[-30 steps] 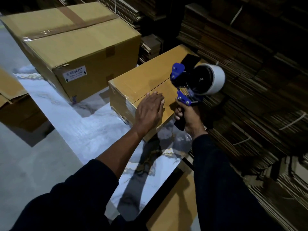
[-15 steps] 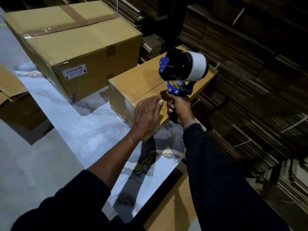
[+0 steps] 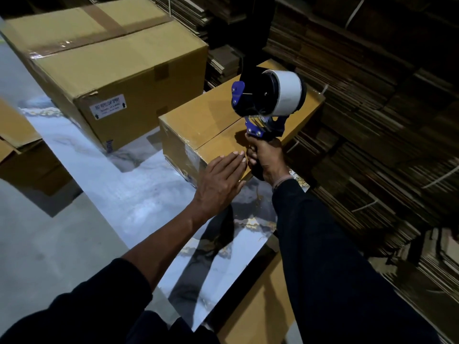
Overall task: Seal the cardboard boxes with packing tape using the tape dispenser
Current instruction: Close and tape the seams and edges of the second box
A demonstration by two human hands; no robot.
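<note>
The small box (image 3: 231,125) sits at 12 o'clock on the tabletop (image 3: 139,194). The left hand (image 3: 221,180) presses flat, fingers together, on its near edge. The right hand (image 3: 265,157) grips the tape dispenser (image 3: 268,100) upright. Risk: the tape skews off the seam if the box shifts.

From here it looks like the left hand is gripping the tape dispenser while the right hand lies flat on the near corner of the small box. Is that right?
Not quite: the hands are swapped. The head view shows the right hand gripping the tape dispenser by its handle, and the left hand lying flat on the near corner of the small box.
</note>
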